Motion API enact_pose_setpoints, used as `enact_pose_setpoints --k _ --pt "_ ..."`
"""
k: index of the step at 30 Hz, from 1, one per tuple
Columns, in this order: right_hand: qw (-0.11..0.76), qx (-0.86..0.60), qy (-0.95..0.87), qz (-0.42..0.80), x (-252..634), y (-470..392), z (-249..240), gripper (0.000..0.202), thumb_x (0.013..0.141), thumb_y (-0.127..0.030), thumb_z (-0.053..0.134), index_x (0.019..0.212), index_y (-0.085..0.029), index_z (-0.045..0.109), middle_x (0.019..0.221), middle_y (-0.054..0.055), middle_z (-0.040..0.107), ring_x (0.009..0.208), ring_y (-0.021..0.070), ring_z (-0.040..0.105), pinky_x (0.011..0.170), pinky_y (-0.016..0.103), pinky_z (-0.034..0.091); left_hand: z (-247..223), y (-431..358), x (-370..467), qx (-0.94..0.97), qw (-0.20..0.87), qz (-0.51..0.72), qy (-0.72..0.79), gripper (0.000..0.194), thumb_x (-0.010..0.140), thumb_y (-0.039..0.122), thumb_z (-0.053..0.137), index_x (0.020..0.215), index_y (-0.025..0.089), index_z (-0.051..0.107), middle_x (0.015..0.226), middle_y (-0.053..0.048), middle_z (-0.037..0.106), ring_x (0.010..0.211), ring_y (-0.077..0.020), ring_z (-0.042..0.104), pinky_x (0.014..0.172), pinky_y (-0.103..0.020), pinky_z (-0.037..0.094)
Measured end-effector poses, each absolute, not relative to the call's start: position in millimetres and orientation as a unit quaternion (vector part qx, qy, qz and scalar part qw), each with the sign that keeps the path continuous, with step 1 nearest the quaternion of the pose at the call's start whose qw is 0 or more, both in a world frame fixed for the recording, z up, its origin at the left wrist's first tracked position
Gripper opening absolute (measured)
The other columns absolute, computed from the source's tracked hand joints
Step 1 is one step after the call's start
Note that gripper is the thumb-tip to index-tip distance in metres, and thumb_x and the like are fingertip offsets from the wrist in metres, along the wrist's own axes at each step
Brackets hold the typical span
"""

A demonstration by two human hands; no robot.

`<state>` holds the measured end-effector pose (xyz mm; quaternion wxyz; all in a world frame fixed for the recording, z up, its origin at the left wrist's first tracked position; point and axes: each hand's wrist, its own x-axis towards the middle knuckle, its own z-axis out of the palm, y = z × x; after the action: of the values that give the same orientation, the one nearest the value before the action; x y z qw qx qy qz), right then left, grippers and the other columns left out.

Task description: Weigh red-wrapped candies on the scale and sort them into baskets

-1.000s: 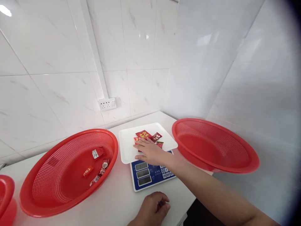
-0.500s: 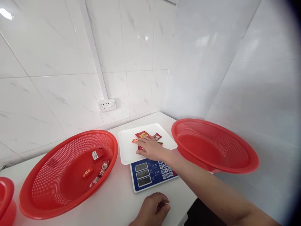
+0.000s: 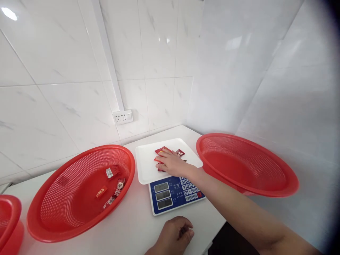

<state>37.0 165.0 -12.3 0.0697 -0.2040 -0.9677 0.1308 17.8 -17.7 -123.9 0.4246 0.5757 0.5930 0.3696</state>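
My right hand lies palm down over several small snack packets on the scale's white tray. Its fingers are stretched out and touch the packets, and part of the pile is hidden under the palm. A dark red packet shows just beyond the fingers. Below the tray is the blue panel of the digital scale, with three displays and a keypad partly covered by my right forearm. My left hand rests near the table's front edge, loosely curled with nothing visible in it.
Left of the scale stands a red plastic basket with several packets inside. Another red basket stands to the right, near the walls. Part of a third red basket shows at far left. A socket is on the tiled wall.
My right hand's fingers have drawn inward slightly, and the small orange-red packet under them has shifted right. The left hand keeps its curl. The whole view has moved slightly.
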Motion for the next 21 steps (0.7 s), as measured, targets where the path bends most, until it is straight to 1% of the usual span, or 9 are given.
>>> enact_pose_setpoints --k 1,3,5,8,11,13,16,18,21 --pt "0.068 -0.218 -0.964 0.137 40.5 168.9 -11.9 0.053 0.088 -0.053 0.028 0.128 -0.024 0.047 0.141 0.008 0.036 0.133 0.0285 0.017 0.103 0.052 0.016 -123.7 -17.9 17.9 0.575 0.424 0.370 0.594 0.024 0.078 0.026 0.050 0.092 0.013 0.064 0.078 -0.005 0.062 0.064 -0.0122 0.050 0.058 -0.020 0.040" --pt "0.061 -0.248 -0.955 0.148 47.0 176.4 -12.1 0.057 0.088 -0.055 0.026 0.131 -0.023 0.043 0.142 0.008 0.032 0.133 0.0301 0.015 0.102 0.052 0.017 -123.5 -18.1 18.0 0.578 0.421 0.369 0.594 0.023 0.078 0.026 0.050 0.092 0.013 0.064 0.078 -0.005 0.062 0.063 -0.0123 0.051 0.058 -0.020 0.040" --pt "0.057 -0.257 -0.951 0.160 52.6 181.2 -13.5 0.059 0.087 -0.057 0.025 0.133 -0.022 0.042 0.142 0.008 0.034 0.132 0.0298 0.018 0.103 0.049 0.017 -123.3 -18.1 18.0 0.584 0.414 0.367 0.595 0.023 0.078 0.026 0.050 0.091 0.013 0.064 0.078 -0.005 0.062 0.064 -0.0125 0.051 0.058 -0.020 0.040" --pt "0.065 -0.235 -0.954 0.176 59.4 182.4 -16.2 0.061 0.087 -0.057 0.027 0.132 -0.021 0.043 0.141 0.007 0.035 0.132 0.0259 0.021 0.106 0.042 0.016 -123.3 -17.9 17.5 0.584 0.412 0.367 0.595 0.023 0.078 0.025 0.050 0.091 0.014 0.065 0.079 -0.006 0.063 0.064 -0.0128 0.052 0.058 -0.020 0.040" --pt "0.084 -0.239 -0.951 0.178 65.8 182.1 -17.5 0.060 0.087 -0.056 0.030 0.133 -0.020 0.042 0.143 0.007 0.032 0.133 0.0262 0.020 0.106 0.042 0.017 -123.8 -17.4 17.1 0.583 0.417 0.370 0.591 0.023 0.078 0.026 0.050 0.092 0.014 0.064 0.080 -0.006 0.063 0.065 -0.0130 0.053 0.059 -0.020 0.041" --pt "0.103 -0.262 -0.944 0.172 70.5 184.3 -16.8 0.056 0.088 -0.051 0.032 0.133 -0.020 0.041 0.143 0.007 0.032 0.132 0.0266 0.022 0.105 0.042 0.020 -124.6 -17.1 17.1 0.581 0.421 0.373 0.589 0.023 0.078 0.026 0.051 0.092 0.013 0.064 0.081 -0.006 0.063 0.065 -0.0130 0.053 0.059 -0.020 0.041" --pt "0.128 -0.293 -0.933 0.163 76.1 189.4 -10.4 0.046 0.091 -0.037 0.031 0.129 -0.017 0.046 0.135 0.009 0.044 0.127 0.0245 0.032 0.102 0.039 0.029 -126.8 -16.8 17.4 0.575 0.432 0.376 0.585 0.023 0.077 0.026 0.052 0.092 0.014 0.064 0.082 -0.007 0.063 0.066 -0.0133 0.054 0.060 -0.020 0.042" --pt "0.143 -0.299 -0.927 0.173 77.1 190.5 0.3 0.042 0.090 -0.029 0.032 0.129 -0.018 0.046 0.131 0.009 0.048 0.123 0.0228 0.039 0.100 0.037 0.033 -128.1 -17.0 17.4 0.574 0.434 0.376 0.584 0.023 0.077 0.027 0.052 0.092 0.014 0.064 0.082 -0.007 0.063 0.067 -0.0134 0.054 0.061 -0.021 0.042" --pt "0.187 -0.251 -0.923 0.224 74.8 187.6 25.1 0.044 0.090 -0.027 0.034 0.133 -0.024 0.039 0.135 0.003 0.044 0.122 0.0185 0.040 0.099 0.035 0.035 -128.1 -17.2 16.9 0.576 0.427 0.371 0.590 0.024 0.078 0.027 0.051 0.092 0.014 0.064 0.081 -0.006 0.062 0.066 -0.0130 0.053 0.059 -0.020 0.041"
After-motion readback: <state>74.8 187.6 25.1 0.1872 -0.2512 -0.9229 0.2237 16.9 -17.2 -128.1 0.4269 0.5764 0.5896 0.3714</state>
